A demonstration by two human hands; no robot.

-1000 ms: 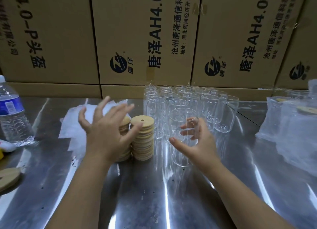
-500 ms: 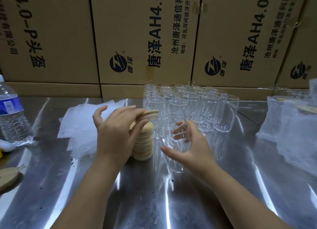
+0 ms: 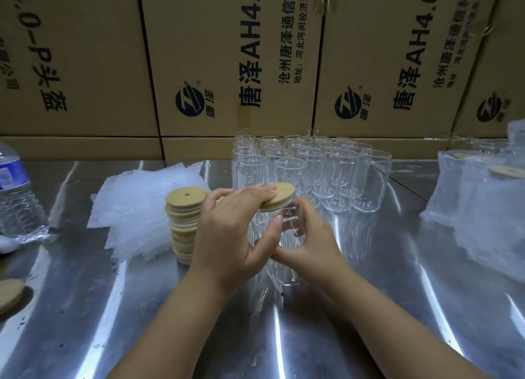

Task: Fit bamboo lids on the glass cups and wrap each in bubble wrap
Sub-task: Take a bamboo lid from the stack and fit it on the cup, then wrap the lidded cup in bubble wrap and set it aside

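Observation:
My right hand (image 3: 309, 236) grips a clear glass cup (image 3: 284, 268) lifted just above the steel table. My left hand (image 3: 233, 231) holds a round bamboo lid (image 3: 279, 197) on the cup's rim, fingers across the top and thumb against the glass. A stack of bamboo lids (image 3: 184, 222) stands just left of my hands. Behind it lies a pile of bubble wrap sheets (image 3: 139, 208). Several empty glass cups (image 3: 312, 171) stand grouped behind my hands.
Cups wrapped in bubble wrap (image 3: 483, 202) sit at the right edge. A water bottle (image 3: 14, 194) stands at far left, with a loose bamboo lid (image 3: 8, 293) near the table's left front. Cardboard boxes (image 3: 227, 66) wall the back of the steel table (image 3: 369, 307).
My left hand took the top lid from the stack and carried it right onto the cup. My right hand drew the cup away from the group, toward me.

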